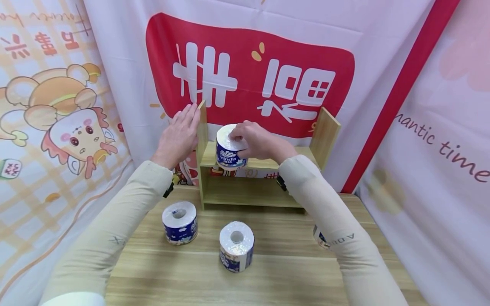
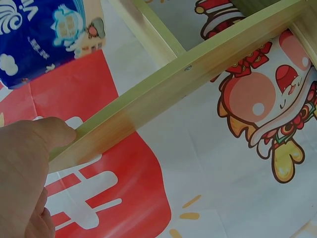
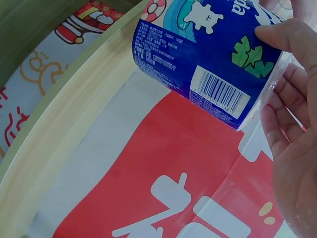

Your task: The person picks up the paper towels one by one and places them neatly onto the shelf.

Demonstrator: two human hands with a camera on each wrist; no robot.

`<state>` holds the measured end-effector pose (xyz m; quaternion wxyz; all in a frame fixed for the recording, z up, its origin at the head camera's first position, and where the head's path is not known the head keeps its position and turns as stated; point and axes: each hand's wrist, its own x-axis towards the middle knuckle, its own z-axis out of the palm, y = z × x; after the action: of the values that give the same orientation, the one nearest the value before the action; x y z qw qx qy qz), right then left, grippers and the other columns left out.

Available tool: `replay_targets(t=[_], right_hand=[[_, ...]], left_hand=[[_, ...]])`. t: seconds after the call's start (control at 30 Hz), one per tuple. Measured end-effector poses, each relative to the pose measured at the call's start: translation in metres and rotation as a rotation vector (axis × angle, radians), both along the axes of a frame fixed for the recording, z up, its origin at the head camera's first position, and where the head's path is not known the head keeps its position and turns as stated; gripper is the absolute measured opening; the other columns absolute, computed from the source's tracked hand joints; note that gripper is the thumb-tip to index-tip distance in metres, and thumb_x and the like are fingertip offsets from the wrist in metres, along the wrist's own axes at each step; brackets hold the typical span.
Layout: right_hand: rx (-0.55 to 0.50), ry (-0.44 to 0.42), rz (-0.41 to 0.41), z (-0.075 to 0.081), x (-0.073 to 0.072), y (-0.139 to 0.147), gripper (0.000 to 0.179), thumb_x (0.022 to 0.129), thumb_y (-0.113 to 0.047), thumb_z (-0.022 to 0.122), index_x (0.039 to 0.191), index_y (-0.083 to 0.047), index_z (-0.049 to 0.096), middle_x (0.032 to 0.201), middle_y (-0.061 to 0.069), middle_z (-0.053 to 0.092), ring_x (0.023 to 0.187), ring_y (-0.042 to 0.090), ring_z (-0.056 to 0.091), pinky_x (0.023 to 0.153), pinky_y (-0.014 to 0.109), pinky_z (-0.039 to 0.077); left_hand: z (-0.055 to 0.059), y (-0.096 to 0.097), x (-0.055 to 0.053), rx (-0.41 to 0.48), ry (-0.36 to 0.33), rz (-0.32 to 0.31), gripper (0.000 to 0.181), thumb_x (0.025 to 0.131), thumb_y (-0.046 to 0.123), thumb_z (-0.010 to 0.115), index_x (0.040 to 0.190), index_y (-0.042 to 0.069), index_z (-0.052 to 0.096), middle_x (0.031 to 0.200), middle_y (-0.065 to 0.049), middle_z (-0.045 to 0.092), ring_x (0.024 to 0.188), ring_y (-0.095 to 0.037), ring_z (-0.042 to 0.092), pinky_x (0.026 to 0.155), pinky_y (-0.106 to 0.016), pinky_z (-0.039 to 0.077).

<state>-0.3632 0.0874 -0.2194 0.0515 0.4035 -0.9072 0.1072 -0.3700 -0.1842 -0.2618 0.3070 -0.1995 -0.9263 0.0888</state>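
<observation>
From my distant seat I am holding a film-wrapped paper roll (image 1: 227,156) in the right hand (image 1: 255,139), the thumb pressing its blue printed side and the fingers curling in over its top end, near the core. The roll is hanging roughly upright just under those fingers, by the upper board (image 1: 268,164) of a wooden shelf (image 1: 252,194); whether its base is touching the wood, I am not able to tell. To its left, I am resting the left hand (image 1: 178,135) against the side panel (image 1: 203,131), fingers lying straight and close together, the thumb meeting the panel's edge. Nearer me than the hands, three more rolls are standing on the table: one (image 1: 180,224) below the left hand, one (image 1: 236,251) between the forearms, one (image 1: 320,238) partly hiding behind the right sleeve (image 1: 346,250). I am judging the held roll light and springy, likelier to dent than break, its glossy film liable to slip. I am favouring a broad, gentle hold, thumb against the side and fingers at the core's rim, rather than tugging at loose wrap.
</observation>
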Motion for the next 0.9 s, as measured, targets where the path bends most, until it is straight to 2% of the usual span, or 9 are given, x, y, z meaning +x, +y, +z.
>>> replay_targets(t=[0.47,0.9], right_hand=[[-0.077,-0.003,-0.01,-0.01,-0.014,-0.014,0.056,0.09,-0.016,0.085,0.142,-0.01,0.066,0.139,0.009,0.066,0.127,0.023,0.053,0.103,0.038,0.06],[-0.064,0.002,-0.008,-0.024,-0.026,-0.025,0.057,0.089,-0.019,0.086,0.142,-0.011,0.066,0.137,0.008,0.067,0.126,0.023,0.055,0.103,0.037,0.06]], left_hand=[[0.001,-0.002,0.003,-0.008,0.0,0.0,0.078,0.1,0.012,0.065,0.165,-0.004,0.025,0.173,-0.023,0.027,0.163,-0.04,0.025,0.13,-0.049,0.03],[0.001,-0.002,0.002,-0.01,-0.002,0.002,0.076,0.101,0.012,0.064,0.164,-0.005,0.025,0.173,-0.024,0.027,0.162,-0.041,0.026,0.13,-0.05,0.031]])
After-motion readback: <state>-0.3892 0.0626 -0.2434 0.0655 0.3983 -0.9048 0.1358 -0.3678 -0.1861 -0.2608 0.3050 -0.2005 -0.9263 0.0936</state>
